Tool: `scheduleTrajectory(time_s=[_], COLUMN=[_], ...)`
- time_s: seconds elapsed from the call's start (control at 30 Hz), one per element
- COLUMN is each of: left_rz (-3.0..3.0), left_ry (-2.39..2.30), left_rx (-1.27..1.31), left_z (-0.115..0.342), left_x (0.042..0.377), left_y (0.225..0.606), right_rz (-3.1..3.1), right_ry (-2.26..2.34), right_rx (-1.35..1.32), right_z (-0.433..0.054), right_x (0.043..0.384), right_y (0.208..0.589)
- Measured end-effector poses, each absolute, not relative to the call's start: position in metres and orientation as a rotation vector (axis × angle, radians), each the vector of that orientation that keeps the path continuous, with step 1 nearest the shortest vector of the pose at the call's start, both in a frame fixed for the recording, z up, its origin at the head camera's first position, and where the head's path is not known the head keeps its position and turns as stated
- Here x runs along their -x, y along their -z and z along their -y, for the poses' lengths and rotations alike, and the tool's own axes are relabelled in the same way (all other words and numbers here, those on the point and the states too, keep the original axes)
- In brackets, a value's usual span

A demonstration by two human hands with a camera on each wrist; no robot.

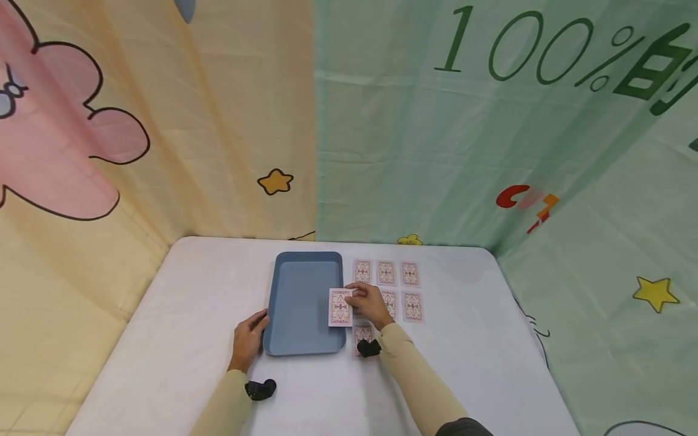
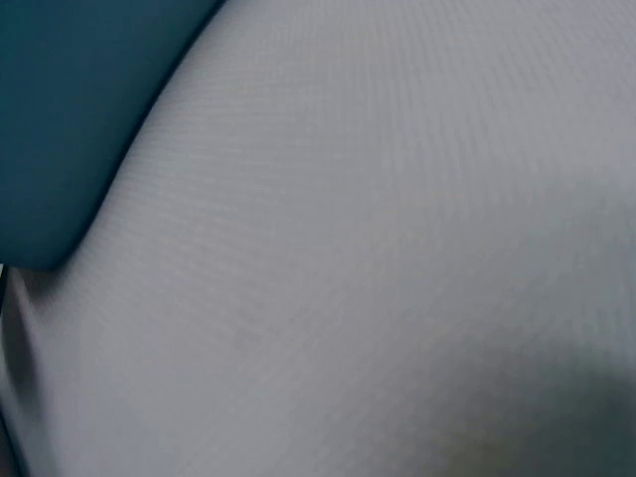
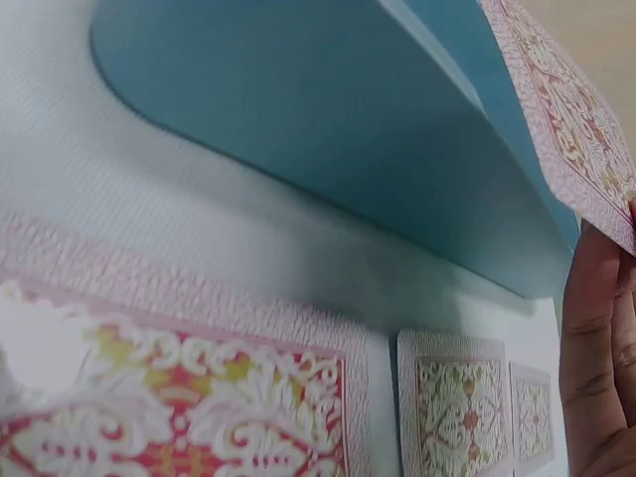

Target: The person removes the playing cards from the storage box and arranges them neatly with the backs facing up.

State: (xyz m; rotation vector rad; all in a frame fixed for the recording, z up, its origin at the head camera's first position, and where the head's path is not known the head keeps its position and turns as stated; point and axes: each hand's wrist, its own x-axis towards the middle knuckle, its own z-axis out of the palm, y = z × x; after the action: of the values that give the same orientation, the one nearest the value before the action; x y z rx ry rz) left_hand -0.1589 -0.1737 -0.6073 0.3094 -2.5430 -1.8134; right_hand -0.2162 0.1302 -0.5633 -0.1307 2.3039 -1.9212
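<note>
My right hand [image 1: 371, 303] pinches a playing card [image 1: 339, 310] with a red ornate pattern by its right edge. The card is raised over the right rim of a blue-grey tray [image 1: 305, 342]. In the right wrist view, fingers [image 3: 593, 343] meet the lower corner of this card [image 3: 571, 114], beside the tray's side wall [image 3: 268, 109]. My left hand [image 1: 248, 340] holds the tray's left edge; its fingers are out of sight in the left wrist view, where a tray corner [image 2: 79, 129] shows.
Several matching cards lie flat in rows right of the tray, among them a far-right card [image 1: 410, 274] and a near card [image 1: 362, 333] partly covered by the black wrist camera [image 1: 368, 347]. A white cloth [image 1: 180, 303] covers the table; printed curtains [image 1: 414, 151] hang behind.
</note>
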Motion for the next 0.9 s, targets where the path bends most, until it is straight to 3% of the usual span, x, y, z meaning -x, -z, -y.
scheduleTrajectory(time_s=[0.63, 0.9], left_rz=[2.554, 2.544], left_ry=[1.815, 1.803], left_rx=[-0.305, -0.303], left_z=[0.173, 0.173], left_x=[0.16, 0.16], left_y=[0.606, 0.607], right_rz=[-2.363, -2.33], right_ry=[1.93, 1.945], right_rx=[-0.09, -0.103], right_z=[-0.182, -0.199], right_x=[0.187, 0.167], right_y=[0.577, 0.553])
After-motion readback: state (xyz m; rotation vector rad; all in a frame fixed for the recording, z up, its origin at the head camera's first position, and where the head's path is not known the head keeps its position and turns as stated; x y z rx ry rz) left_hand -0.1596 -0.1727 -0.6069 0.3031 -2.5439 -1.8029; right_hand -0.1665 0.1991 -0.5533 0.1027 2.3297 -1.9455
